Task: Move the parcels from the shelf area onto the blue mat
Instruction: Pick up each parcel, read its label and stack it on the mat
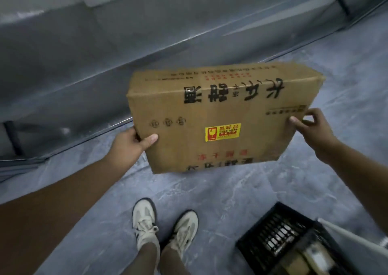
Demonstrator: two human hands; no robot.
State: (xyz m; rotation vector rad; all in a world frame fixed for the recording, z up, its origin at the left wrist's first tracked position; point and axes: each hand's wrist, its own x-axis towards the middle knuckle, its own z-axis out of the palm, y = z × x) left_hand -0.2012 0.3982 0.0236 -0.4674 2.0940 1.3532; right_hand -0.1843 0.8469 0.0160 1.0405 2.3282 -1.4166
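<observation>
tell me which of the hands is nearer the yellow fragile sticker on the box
Left. The left hand grips the cardboard box at its left edge, its thumb close to the yellow sticker. The right hand holds the right edge, farther from it.

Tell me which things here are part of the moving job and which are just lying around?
Part of the job:
cardboard box, a parcel, held off the floor
left hand gripping its left edge
right hand gripping its right edge

Just lying about:
black crate on the floor, bottom right
grey floor
No blue mat shows here.
</observation>
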